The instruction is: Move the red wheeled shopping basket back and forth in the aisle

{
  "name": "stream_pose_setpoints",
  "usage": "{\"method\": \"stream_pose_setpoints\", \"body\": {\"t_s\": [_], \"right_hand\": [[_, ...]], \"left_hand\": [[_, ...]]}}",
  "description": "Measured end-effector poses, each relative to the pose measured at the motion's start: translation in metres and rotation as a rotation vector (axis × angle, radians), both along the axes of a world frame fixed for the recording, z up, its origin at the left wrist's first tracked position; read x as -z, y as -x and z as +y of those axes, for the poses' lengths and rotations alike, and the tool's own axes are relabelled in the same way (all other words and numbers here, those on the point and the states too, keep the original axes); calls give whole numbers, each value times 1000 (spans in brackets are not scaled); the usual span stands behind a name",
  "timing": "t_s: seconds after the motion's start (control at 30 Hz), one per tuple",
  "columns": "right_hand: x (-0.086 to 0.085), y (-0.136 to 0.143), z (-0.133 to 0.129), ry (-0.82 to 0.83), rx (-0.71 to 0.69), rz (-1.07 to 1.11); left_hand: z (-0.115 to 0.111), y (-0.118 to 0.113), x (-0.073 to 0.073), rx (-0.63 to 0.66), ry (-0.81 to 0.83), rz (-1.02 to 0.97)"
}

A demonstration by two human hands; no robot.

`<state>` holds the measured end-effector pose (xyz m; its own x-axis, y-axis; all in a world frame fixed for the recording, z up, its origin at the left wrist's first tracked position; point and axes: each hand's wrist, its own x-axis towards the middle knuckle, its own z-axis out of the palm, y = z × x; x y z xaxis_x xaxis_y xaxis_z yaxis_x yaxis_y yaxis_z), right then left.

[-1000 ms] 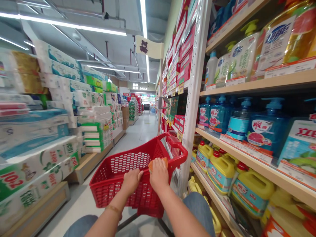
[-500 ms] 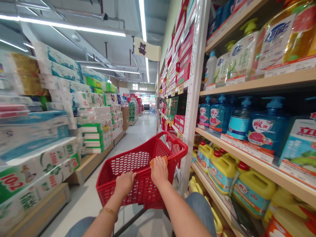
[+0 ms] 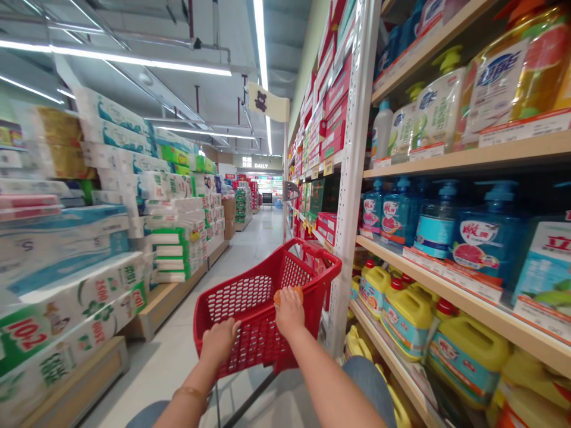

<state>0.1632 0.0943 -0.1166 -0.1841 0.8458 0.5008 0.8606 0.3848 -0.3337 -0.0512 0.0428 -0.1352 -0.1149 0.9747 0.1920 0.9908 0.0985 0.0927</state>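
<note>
A red plastic shopping cart (image 3: pixel 250 291) with perforated basket walls stands right in front of me, angled toward the shelf on the right. My left hand (image 3: pixel 219 340) is closed over the near rim of the basket, fingers hooked on its left part. Pressed against the same rim farther right, my right hand (image 3: pixel 289 315) is closed on an orange cloth (image 3: pixel 295 292), which shows above and beside the fingers. The dark metal frame (image 3: pixel 250 401) of the cart shows below, between my forearms.
A white perforated shelf post (image 3: pixel 347 196) stands close to the cart's right end. Shelves to the right hold blue pump bottles (image 3: pixel 475 232) and yellow jugs (image 3: pixel 408 315). Stacked tissue packs (image 3: pixel 80 321) line the left side on low wooden platforms (image 3: pixel 167 300). Tiled floor (image 3: pixel 250 229) runs ahead.
The cart's left end has swung to the right. My left hand has shifted slightly left and down along with the rim. My right hand stays at the rim with the cloth.
</note>
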Motion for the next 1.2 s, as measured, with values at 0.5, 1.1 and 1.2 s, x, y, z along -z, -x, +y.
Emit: {"method": "stream_pose_setpoints", "body": {"t_s": [0.5,1.1,1.2], "right_hand": [[13,19,-14,54,-65,54],[21,20,-45,33,-256,-21],[22,14,-55,7,-404,-52]], "left_hand": [[-7,-12,4,-9,0,-22],[-24,-24,15,390,-65,-109],[-28,-21,14,519,-73,-127]]}}
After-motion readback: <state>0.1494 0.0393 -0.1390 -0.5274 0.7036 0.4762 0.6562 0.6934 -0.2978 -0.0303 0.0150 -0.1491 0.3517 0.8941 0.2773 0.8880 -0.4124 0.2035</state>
